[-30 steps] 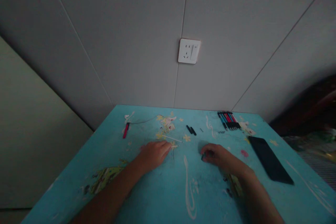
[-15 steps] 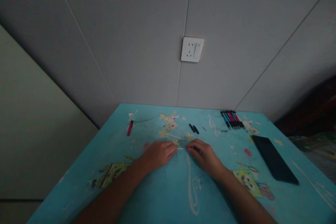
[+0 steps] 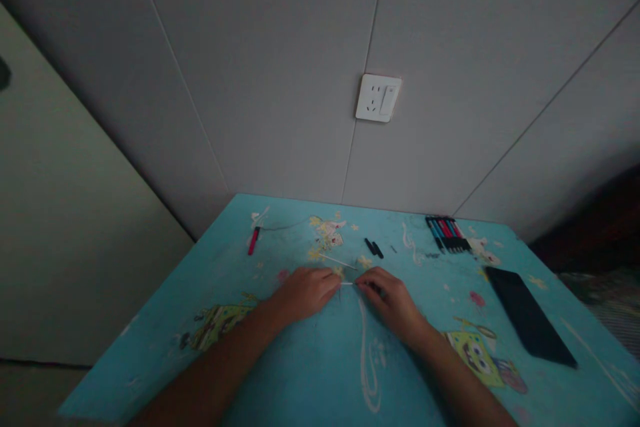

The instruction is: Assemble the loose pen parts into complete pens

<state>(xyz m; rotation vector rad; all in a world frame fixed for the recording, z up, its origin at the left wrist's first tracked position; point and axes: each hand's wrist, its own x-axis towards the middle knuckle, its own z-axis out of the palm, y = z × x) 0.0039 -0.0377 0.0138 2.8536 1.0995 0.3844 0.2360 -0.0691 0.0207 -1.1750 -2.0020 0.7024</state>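
Note:
A thin white pen refill (image 3: pixel 347 283) spans the small gap between my hands, low over the table. My left hand (image 3: pixel 311 292) is closed around its left part, the fingers hiding that end. At its dark right tip, my right hand (image 3: pixel 387 290) pinches with thumb and forefinger; the tip is too small to make out fully. A second white refill (image 3: pixel 339 261) lies on the table just beyond my fingertips. Behind my right hand rest two short black pen parts (image 3: pixel 373 248), side by side.
A red pen part (image 3: pixel 254 241) lies at the back left. Several pens (image 3: pixel 447 233) are lined up at the back right. A dark flat rectangular object (image 3: pixel 530 315) lies to the right. The table (image 3: pixel 320 373) has a blue cartoon cover and meets a wall with a socket (image 3: pixel 379 98).
The camera view has turned slightly, so the table and wall appear shifted a little right. Both hands keep the same hold on the refill, with hardly any movement.

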